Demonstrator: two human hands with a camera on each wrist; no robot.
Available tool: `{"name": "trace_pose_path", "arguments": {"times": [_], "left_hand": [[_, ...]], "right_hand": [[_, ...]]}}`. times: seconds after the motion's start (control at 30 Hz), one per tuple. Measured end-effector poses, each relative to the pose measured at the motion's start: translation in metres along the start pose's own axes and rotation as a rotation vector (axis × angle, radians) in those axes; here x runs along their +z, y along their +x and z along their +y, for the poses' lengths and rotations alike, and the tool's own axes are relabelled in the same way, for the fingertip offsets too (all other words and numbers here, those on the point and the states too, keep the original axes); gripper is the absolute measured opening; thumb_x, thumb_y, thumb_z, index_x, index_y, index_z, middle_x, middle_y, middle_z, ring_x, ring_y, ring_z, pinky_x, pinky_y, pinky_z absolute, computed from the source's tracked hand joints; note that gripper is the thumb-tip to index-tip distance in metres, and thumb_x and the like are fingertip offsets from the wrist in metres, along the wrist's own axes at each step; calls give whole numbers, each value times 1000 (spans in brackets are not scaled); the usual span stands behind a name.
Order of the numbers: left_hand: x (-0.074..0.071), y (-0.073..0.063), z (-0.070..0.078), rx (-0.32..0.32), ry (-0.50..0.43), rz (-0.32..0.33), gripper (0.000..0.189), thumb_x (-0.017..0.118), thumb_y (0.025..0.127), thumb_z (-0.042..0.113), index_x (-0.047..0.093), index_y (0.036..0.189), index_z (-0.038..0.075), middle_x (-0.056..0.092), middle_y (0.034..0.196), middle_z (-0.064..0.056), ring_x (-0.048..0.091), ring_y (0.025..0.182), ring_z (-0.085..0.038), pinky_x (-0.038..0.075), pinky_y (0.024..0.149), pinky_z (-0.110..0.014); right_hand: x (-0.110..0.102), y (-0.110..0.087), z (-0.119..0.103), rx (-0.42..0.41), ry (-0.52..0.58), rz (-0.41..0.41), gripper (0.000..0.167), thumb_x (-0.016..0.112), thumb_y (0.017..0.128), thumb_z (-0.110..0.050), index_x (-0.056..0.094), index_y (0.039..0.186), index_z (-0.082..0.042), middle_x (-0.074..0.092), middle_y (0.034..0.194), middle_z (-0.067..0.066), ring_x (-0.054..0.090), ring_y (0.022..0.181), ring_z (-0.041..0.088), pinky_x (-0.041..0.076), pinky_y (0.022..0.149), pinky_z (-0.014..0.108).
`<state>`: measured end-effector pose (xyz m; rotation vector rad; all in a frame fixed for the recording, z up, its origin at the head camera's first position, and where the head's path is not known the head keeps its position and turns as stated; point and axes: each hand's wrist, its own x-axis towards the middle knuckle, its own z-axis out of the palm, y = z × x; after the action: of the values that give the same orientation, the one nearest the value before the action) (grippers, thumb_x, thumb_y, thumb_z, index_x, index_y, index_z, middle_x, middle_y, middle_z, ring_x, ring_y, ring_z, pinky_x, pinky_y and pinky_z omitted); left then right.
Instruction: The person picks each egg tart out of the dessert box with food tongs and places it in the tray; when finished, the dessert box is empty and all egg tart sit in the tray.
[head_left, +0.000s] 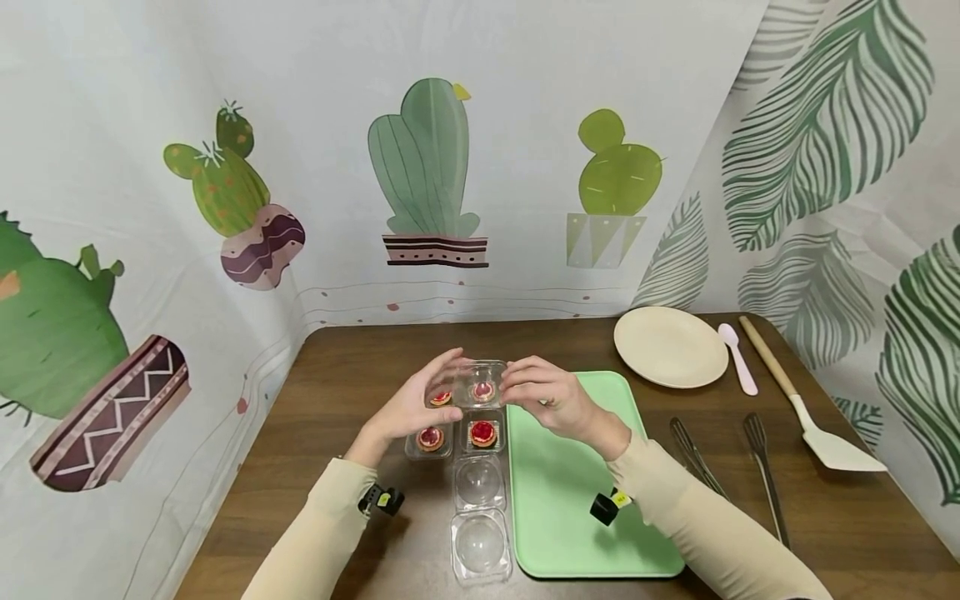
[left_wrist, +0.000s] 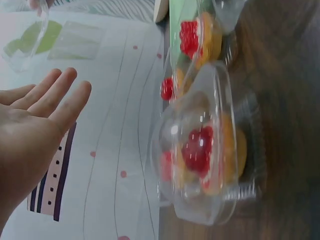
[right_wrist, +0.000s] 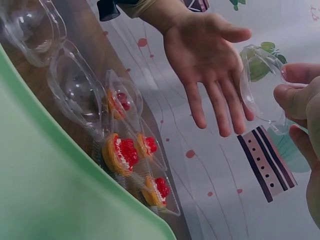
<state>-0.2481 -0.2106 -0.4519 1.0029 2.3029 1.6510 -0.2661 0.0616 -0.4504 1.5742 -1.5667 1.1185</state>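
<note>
We see a brown wooden table bearing a green tray. Above it, the left hand is spread, fingers straight, while the right hand pinches a clear plastic shell. That shell hangs raised between both hands; whether the left fingers touch it, we cannot tell. Beside the tray we count four red-topped tarts.
</note>
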Motion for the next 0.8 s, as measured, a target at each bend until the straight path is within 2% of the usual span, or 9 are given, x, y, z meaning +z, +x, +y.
{"name": "trace_pose_path", "arguments": {"times": [0.13, 0.3, 0.47, 0.57, 0.6, 0.67, 0.8], "left_hand": [[8, -1, 4, -20, 39, 20, 84, 76, 84, 13, 27, 152, 13, 47, 146, -13, 47, 133, -34, 38, 108, -55], [12, -3, 5, 4, 43, 28, 79, 77, 84, 15, 34, 149, 9, 50, 142, -18, 47, 131, -41, 39, 106, -59], [14, -3, 8, 3, 74, 42, 75, 77, 83, 11, 38, 146, 6, 53, 140, -17, 50, 130, -32, 43, 105, -53], [14, -4, 11, -16, 96, 55, 74, 77, 82, 9, 39, 145, 6, 55, 138, -13, 53, 128, -29, 45, 105, -49], [14, -4, 11, -19, 101, 60, 74, 77, 81, 7, 39, 145, 6, 56, 138, -13, 53, 127, -29, 45, 104, -49], [14, -4, 13, -23, 113, 68, 74, 77, 81, 6, 39, 145, 7, 56, 137, -14, 54, 125, -30, 45, 103, -49], [16, -4, 22, -21, 132, 79, 76, 77, 79, 2, 39, 145, 5, 56, 136, -20, 55, 124, -34, 45, 103, -52]], "right_hand": [[0, -2, -3, -1, 1, -16, 12, 63, 93, -6, 75, 92, -6, 72, 94, 11, 65, 95, 34, 55, 89, 48], [0, -4, -6, -1, 8, -36, 14, 61, 94, -7, 75, 92, -6, 72, 94, 11, 65, 96, 34, 54, 91, 47], [-1, -5, -8, 2, -12, -56, 13, 62, 94, -9, 75, 92, -7, 71, 96, 11, 65, 98, 34, 54, 93, 44], [-3, -6, -10, 34, -22, -87, 11, 69, 91, -12, 73, 99, -6, 69, 104, 16, 62, 103, 35, 52, 97, 43], [-4, -6, -11, 68, -22, -100, 17, 72, 88, -13, 72, 103, -5, 67, 108, 17, 61, 107, 35, 50, 99, 42], [-6, -7, -14, 178, -25, -123, 40, 81, 80, -17, 68, 115, -3, 64, 120, 18, 57, 116, 34, 47, 104, 40], [-9, -9, -22, 522, -2, -144, 86, 90, 67, -21, 49, 141, -3, 51, 143, 14, 47, 133, 29, 39, 112, 35]]}}
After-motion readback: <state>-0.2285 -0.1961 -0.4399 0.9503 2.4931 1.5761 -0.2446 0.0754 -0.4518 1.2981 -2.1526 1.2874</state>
